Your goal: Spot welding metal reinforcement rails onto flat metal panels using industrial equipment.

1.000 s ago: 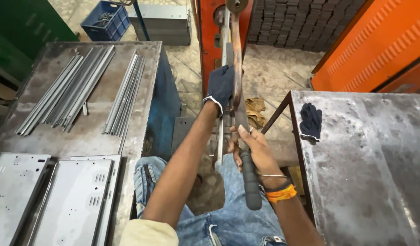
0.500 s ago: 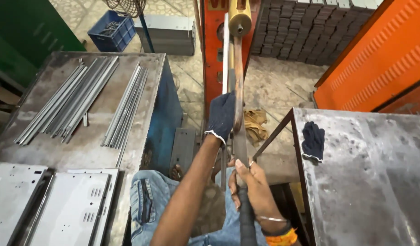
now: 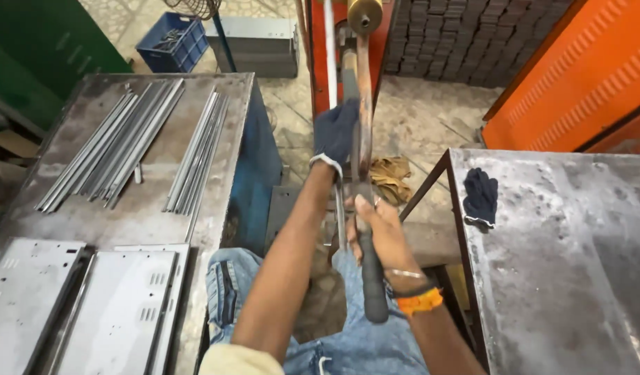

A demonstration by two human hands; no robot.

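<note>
- Steel tabletop (image 3: 216, 125) on my left carries metal strips (image 3: 112, 156).
- My gloved left hand (image 3: 334, 132) grasps the thin rod (image 3: 330, 62).
- My bare right hand (image 3: 382, 236) has its fingers (image 3: 365, 212) clenched around the lever handle (image 3: 372, 292).

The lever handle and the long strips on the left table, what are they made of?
Lever handle: looks like bare steel, brown with rust, ending in a black, probably rubber, sleeve under the right hand. Strips: thin grey metal, likely steel, with a dull shine. Left hand: wears a dark knitted fabric glove.
</note>
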